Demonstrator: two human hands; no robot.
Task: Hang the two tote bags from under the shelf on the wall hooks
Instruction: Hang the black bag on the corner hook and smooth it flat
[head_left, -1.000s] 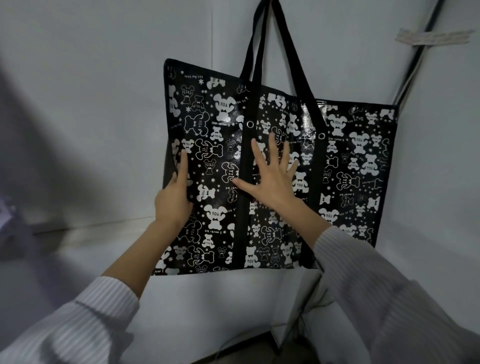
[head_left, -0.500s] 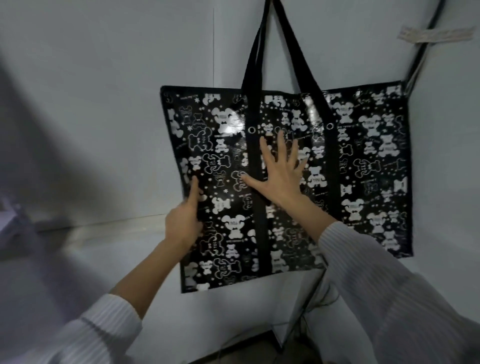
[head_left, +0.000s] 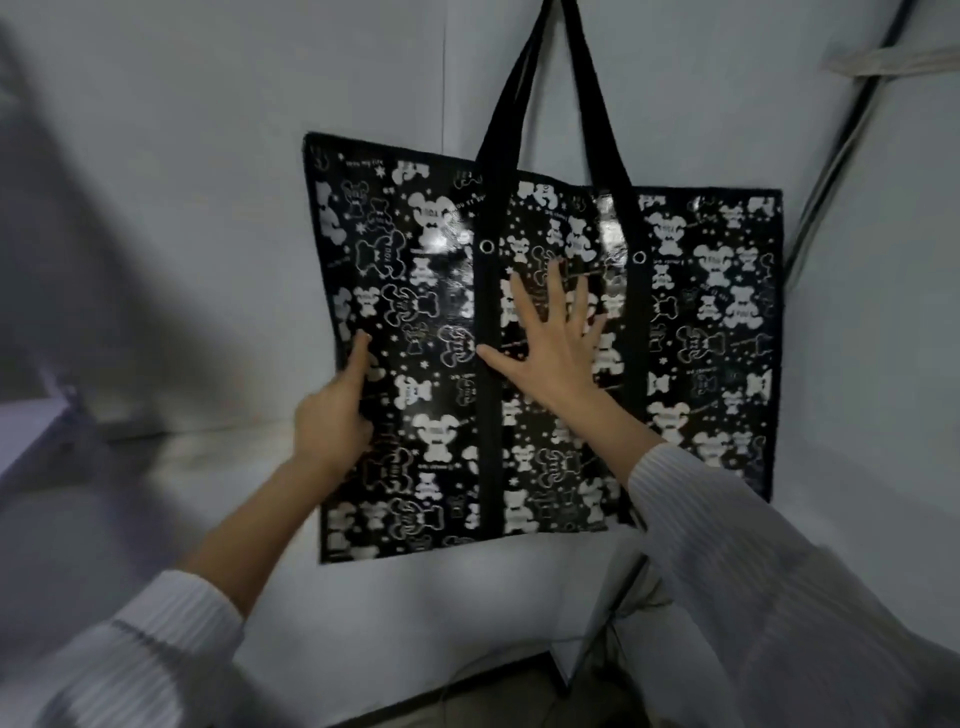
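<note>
Bag position: tote bag (head_left: 701, 332) hanging flat against the wall (head_left: 208, 156), right of centre, close to the room corner at far right.
Handles: black straps (head_left: 597, 104) running up and out of the top edge; hook not in view.
Right hand: right hand (head_left: 558, 353) lying fully open, fingers (head_left: 522, 306) spread, palm pressing the front panel just right of the left vertical strap band; gripping nothing.
Left hand: left hand (head_left: 332, 421) pinching the bag's left edge, thumb on the front panel, remaining fingers hidden behind the edge; closed on the tote bag.
Bag attitude: hanging slightly skewed, left top corner sitting higher than the right; lower right corner partly hidden behind the right sleeve (head_left: 753, 571).
Step in hand: judged as smoothing and squaring the hung bag against the wall.
Technique: keeping the open palm flat and pressing lightly, avoiding any downward drag on the straps.
Technique, edge: easing the pinched left edge down and outward until the top edge is lying level.
Release: lifting the palm first, then letting go of the edge, watching for swing.
Risk: pulling hard possibly slipping the straps off the unseen hook.
Second bag: not in view; hanging state impossible to tell.
Surroundings: cable (head_left: 831, 171) running down the corner at right; pale ledge (head_left: 31, 431) at near left.
</note>
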